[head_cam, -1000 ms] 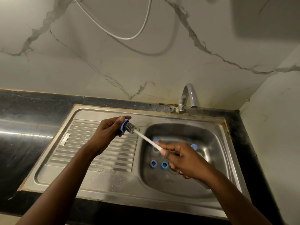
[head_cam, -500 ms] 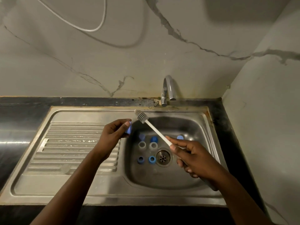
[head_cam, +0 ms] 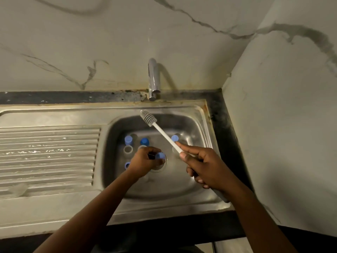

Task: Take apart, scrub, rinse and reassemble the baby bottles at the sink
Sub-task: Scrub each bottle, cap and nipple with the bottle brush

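Setting: a steel sink [head_cam: 200, 111] was set into a dark counter [head_cam: 182, 232], in a corner of pale veined wall [head_cam: 109, 42].
Progress: the bottles looked already taken apart, since only small loose pieces lay in the basin. I judged scrubbing to be under way piece by piece, with rinsing and reassembly not yet done. No assembled bottle was in view.
Right hand [head_cam: 204, 167]: it was closed round the brush [head_cam: 166, 136], with thumb and forefinger laid along the white shaft. The grey handle end stuck out behind the palm at the basin's near right.
Left hand [head_cam: 144, 160]: its fingers were curled about a light-blue piece [head_cam: 160, 155], held low over the drain [head_cam: 160, 168]. Whether the piece touched the basin floor could not be told.
Near left of basin: a blue ring [head_cam: 127, 164] lay just beside the left wrist.
Mid basin: a clear ring [head_cam: 128, 149] stood there, with a second clear piece [head_cam: 141, 147] partly hidden behind the left knuckles.
Far basin: a pale-blue cap [head_cam: 128, 139] and a darker blue cap [head_cam: 145, 141] sat side by side at left. Another pale cap [head_cam: 175, 138] sat at right, just beyond the right forefinger.
Brush head [head_cam: 148, 117]: it was grey, raised over the far side of the basin, and apart from every piece.
Drainboard [head_cam: 49, 154]: it lay to the left, ribbed and streaked with water.
Tap [head_cam: 153, 79]: no stream showed at its spout.
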The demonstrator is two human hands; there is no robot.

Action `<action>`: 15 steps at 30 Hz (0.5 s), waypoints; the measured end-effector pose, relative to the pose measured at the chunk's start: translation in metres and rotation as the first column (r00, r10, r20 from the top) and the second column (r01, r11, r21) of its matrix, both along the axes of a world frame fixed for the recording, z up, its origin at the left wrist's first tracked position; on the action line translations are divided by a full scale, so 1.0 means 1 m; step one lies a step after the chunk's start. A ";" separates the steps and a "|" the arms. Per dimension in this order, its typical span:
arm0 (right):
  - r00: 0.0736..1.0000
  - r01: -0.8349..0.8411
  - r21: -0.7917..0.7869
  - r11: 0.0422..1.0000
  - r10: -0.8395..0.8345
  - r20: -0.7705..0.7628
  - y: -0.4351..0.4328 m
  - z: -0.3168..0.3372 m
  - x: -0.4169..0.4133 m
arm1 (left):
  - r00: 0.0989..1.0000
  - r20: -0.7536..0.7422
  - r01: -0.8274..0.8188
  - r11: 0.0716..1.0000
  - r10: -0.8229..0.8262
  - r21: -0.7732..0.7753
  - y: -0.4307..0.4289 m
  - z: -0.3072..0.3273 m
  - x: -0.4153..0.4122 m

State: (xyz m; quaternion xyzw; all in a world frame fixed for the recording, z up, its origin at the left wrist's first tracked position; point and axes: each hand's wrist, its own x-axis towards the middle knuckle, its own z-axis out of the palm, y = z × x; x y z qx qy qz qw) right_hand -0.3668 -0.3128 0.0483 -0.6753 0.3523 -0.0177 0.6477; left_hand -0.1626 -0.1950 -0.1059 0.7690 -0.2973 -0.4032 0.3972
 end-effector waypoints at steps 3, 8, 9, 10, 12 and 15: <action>0.999 0.033 -0.005 0.999 -0.033 -0.013 -0.011 -0.003 -0.013 | 0.994 0.073 0.076 0.992 -0.084 0.099 -0.018 -0.020 -0.010; 0.997 0.058 -0.033 0.998 -0.059 -0.050 -0.025 -0.014 -0.031 | 0.962 0.180 0.170 0.966 -0.206 0.196 -0.049 -0.052 -0.030; 0.996 0.065 -0.032 0.997 -0.067 -0.056 -0.026 -0.017 -0.034 | 0.954 0.196 0.179 0.957 -0.226 0.229 -0.055 -0.059 -0.035; 0.996 0.071 -0.029 0.997 -0.072 -0.058 -0.027 -0.019 -0.037 | 0.950 0.199 0.186 0.946 -0.242 0.265 -0.061 -0.065 -0.039; 0.994 0.088 -0.012 0.996 -0.088 -0.062 -0.029 -0.023 -0.040 | 0.953 0.179 0.181 0.934 -0.244 0.309 -0.070 -0.076 -0.047; 0.992 0.103 0.003 0.995 -0.103 -0.070 -0.034 -0.028 -0.043 | 0.967 0.174 0.120 0.933 -0.188 0.340 -0.081 -0.090 -0.059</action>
